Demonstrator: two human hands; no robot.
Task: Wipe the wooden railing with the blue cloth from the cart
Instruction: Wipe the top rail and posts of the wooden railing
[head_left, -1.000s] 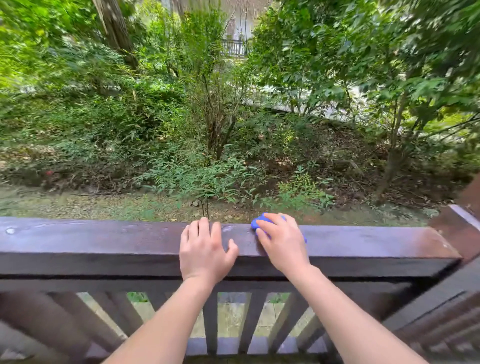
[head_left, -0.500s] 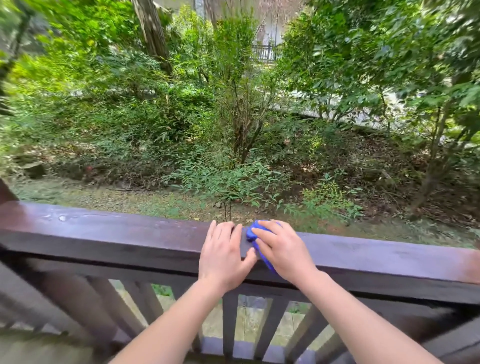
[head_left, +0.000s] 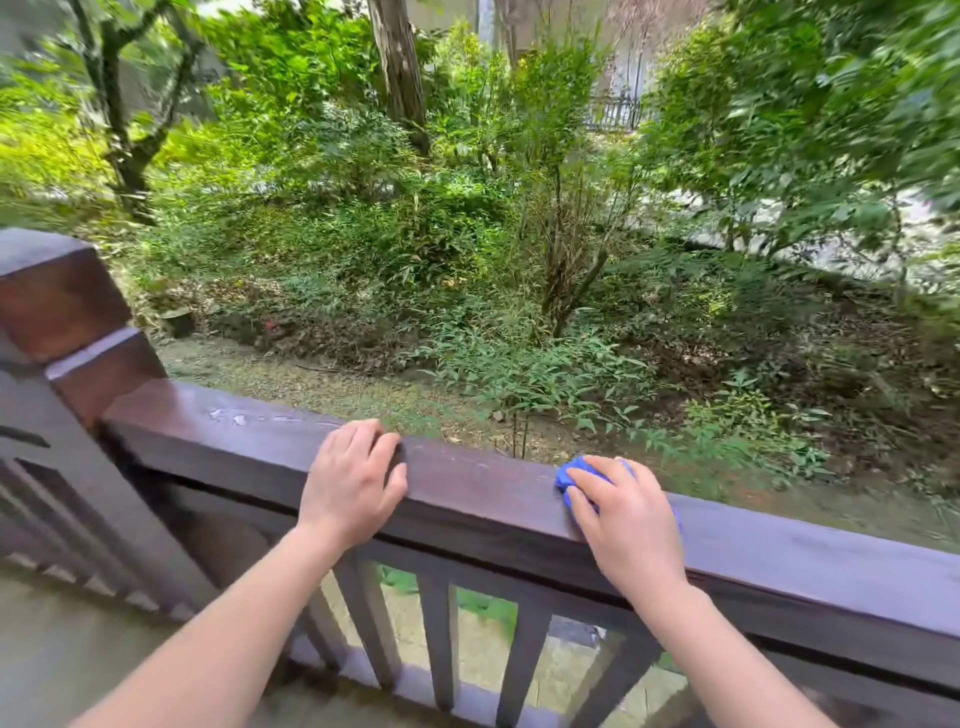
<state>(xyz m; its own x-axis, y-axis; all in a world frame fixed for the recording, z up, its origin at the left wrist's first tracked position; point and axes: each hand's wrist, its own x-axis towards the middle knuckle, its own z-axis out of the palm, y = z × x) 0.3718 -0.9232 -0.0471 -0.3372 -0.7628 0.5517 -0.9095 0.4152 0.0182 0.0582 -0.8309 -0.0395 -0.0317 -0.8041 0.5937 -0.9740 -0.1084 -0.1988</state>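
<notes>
A dark brown wooden railing (head_left: 483, 483) runs across the view, sloping down to the right. My right hand (head_left: 623, 514) presses a bunched blue cloth (head_left: 571, 475) onto the rail's top; only the cloth's left part shows past my fingers. My left hand (head_left: 353, 478) rests flat on the rail to the left, fingers curled over the far edge, holding nothing. A small wet or scuffed patch (head_left: 234, 415) marks the rail top further left. The cart is out of view.
A thick square wooden post (head_left: 57, 306) ends the railing at the left. Vertical balusters (head_left: 436, 639) stand below the rail. Beyond lie a gravel strip, shrubs and trees.
The view has swung left, bringing the end post into sight. My hands, close together before, are now well apart, with the cloth hand to the right of the left hand.
</notes>
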